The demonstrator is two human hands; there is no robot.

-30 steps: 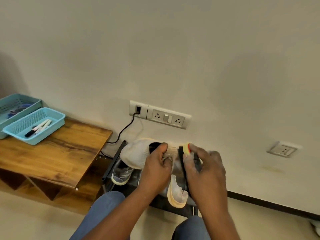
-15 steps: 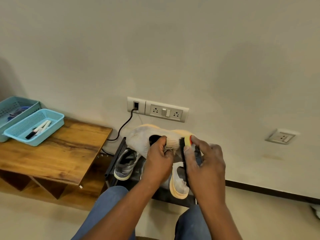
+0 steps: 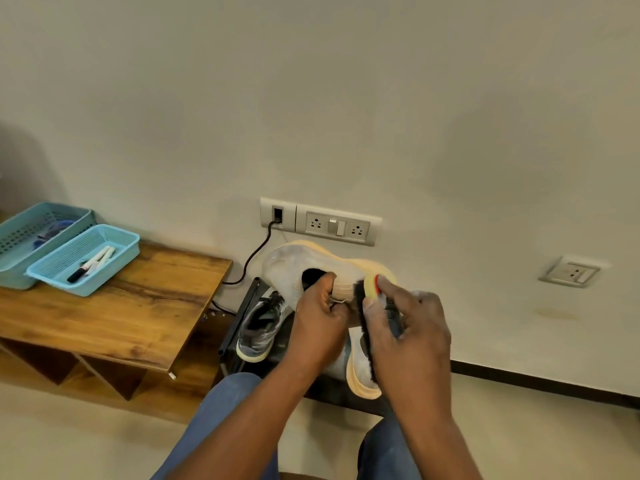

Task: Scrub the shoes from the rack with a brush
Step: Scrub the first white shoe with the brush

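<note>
Both hands at work on a pale shoe held up above the rack

The left hand has its grip curled round the collar of the pale shoe, thumb at the dark opening, holding it sole-up with the orange sole edge toward the wall; the right hand has its grip closed round a brush with a yellow back and dark bristles, the bristles touching the shoe just right of the left grip. Below both grips a dark shoe rack carries a grey sneaker to the left and a second pale shoe under the right hand. Far left of the grips a wooden desk bears two blue baskets, the nearer one holding markers
</note>
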